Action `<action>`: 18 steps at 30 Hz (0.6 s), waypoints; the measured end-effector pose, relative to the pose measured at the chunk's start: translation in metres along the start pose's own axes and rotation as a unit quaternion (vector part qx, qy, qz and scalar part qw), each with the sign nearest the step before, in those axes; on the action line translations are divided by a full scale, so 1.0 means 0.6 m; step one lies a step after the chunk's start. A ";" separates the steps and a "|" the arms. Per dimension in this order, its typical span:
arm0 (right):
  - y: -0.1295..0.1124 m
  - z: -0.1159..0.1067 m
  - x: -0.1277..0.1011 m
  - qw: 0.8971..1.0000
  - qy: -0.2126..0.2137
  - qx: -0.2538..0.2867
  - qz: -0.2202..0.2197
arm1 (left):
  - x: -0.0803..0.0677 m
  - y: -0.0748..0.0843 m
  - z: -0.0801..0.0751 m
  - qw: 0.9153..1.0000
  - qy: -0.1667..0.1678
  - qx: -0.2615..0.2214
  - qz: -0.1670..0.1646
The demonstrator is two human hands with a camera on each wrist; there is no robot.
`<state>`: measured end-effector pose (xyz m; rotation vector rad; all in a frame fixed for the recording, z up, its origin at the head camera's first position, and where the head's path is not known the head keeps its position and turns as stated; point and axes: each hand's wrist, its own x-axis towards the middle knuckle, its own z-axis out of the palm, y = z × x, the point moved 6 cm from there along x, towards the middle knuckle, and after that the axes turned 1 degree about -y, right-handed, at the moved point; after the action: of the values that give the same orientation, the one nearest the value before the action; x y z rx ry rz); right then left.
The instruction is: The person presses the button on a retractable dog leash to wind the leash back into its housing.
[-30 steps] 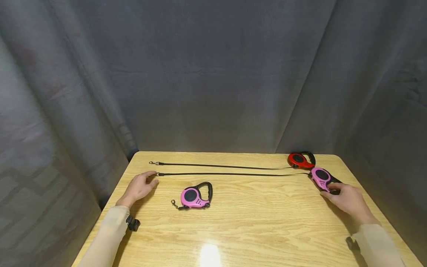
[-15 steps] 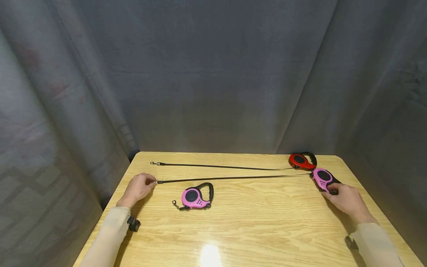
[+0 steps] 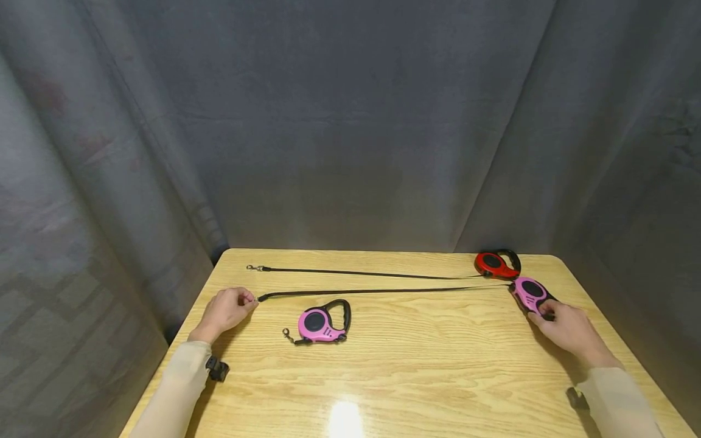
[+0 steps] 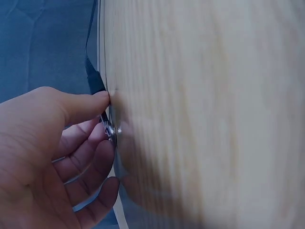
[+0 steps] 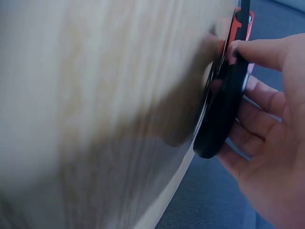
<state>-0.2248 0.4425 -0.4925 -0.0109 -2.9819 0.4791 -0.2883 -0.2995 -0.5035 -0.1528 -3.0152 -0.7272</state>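
Leash clip point(image 4: 109, 129), small and metal, sits pinched between thumb and fingers of the left hand point(image 3: 226, 308) near the table's point(image 3: 416, 377) left edge. From it a black leash cord point(image 3: 383, 291) runs rightward across the wood to a pink retractable leash housing point(image 3: 529, 293) at the far right. The right hand point(image 3: 569, 330) rests on that housing, thumb and fingers curled round its black handle point(image 5: 221, 109). Between the hands, nearer the person, lies a second pink leash point(image 3: 320, 323), reeled in. Farther back a red leash point(image 3: 495, 263) lies with its own cord point(image 3: 361, 273) stretched left.
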 end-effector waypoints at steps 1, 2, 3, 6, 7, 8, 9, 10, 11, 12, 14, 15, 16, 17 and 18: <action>0.000 0.001 -0.001 1.000 -0.006 0.002 0.002 | -0.001 0.000 0.000 1.000 0.000 0.000 0.000; -0.001 0.001 0.000 1.000 -0.012 0.005 0.004 | -0.001 0.000 -0.001 1.000 0.000 0.001 0.000; -0.001 0.001 0.000 1.000 -0.017 0.008 0.005 | -0.001 0.000 -0.001 1.000 0.000 0.001 -0.001; 0.002 0.000 0.001 0.999 -0.024 0.022 0.019 | -0.001 0.001 -0.003 1.000 0.003 -0.003 -0.009; 0.003 -0.001 0.001 0.999 -0.020 0.028 0.025 | -0.001 0.002 -0.004 1.000 0.004 -0.005 -0.012; 0.003 -0.003 0.000 0.999 -0.015 0.034 0.032 | 0.000 0.002 -0.005 1.000 0.006 -0.007 -0.014; 0.004 -0.004 0.000 0.998 -0.007 0.041 0.039 | 0.000 0.003 -0.005 1.000 0.008 -0.009 -0.015; 0.004 -0.006 -0.002 0.998 0.004 0.047 0.045 | 0.000 0.004 -0.006 1.000 0.010 -0.011 -0.014; 0.004 -0.007 -0.003 0.997 0.015 0.052 0.050 | -0.001 0.005 -0.006 1.000 0.013 -0.011 -0.011; 0.003 -0.009 -0.004 0.997 0.025 0.056 0.053 | -0.001 0.006 -0.007 1.000 0.015 -0.014 -0.009; 0.003 -0.012 -0.005 0.996 0.043 0.059 0.053 | -0.003 0.005 -0.009 1.000 0.020 -0.016 -0.002; 0.002 -0.013 -0.006 0.996 0.049 0.060 0.054 | -0.005 0.005 -0.010 1.000 0.022 -0.016 -0.001; 0.002 -0.014 -0.006 0.995 0.053 0.061 0.054 | -0.006 0.004 -0.011 1.000 0.024 -0.016 0.000; 0.002 -0.014 -0.007 0.995 0.056 0.063 0.054 | -0.008 0.002 -0.013 1.000 0.027 -0.014 -0.002; 0.003 -0.014 -0.007 0.995 0.058 0.065 0.054 | -0.009 0.001 -0.014 0.999 0.030 -0.012 -0.004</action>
<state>-0.2196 0.4467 -0.4854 -0.1832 -2.8416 0.6601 -0.2825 -0.3035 -0.4963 -0.1171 -2.9537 -0.7548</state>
